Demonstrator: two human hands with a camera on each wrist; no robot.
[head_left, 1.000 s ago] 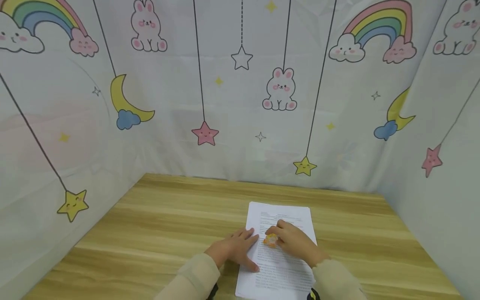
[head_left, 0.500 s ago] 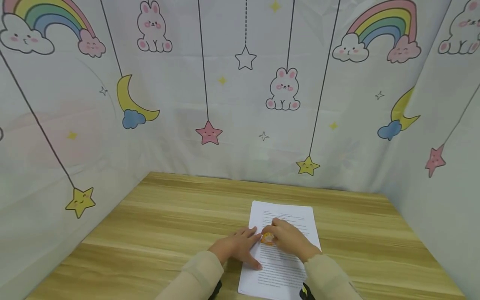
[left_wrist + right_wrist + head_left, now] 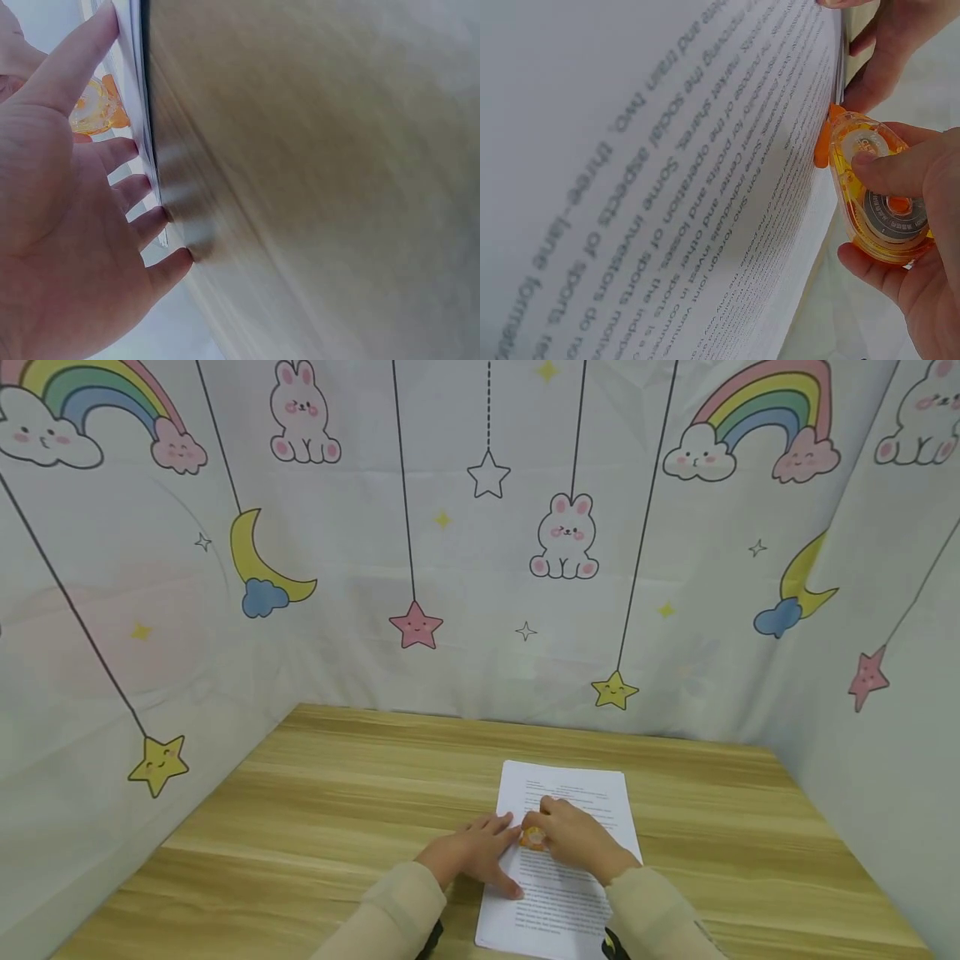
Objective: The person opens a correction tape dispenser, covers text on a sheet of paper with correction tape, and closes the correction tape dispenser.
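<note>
My right hand (image 3: 577, 837) pinches a clear orange correction tape (image 3: 885, 191) between thumb and fingers. Its orange tip (image 3: 823, 142) points at the printed sheets (image 3: 558, 902), close to their left edge; whether it touches cannot be made out. My left hand (image 3: 472, 853) lies spread with straight fingers at that same left edge. Its thumb and index finger rest on the paper, while other fingertips touch the table beside the stack in the left wrist view. Part of the correction tape is hidden behind the right hand's fingers in the head view.
The paper stack lies on a wood-grain table (image 3: 337, 802). White curtains (image 3: 465, 677) printed with rabbits, stars and rainbows enclose the table at the back and both sides. A dark band (image 3: 431, 941) shows under the left sleeve.
My right hand has carried the correction tape a little left across the paper, closer to my left hand. The left hand has stayed at the sheet's edge. The head view has shifted slightly.
</note>
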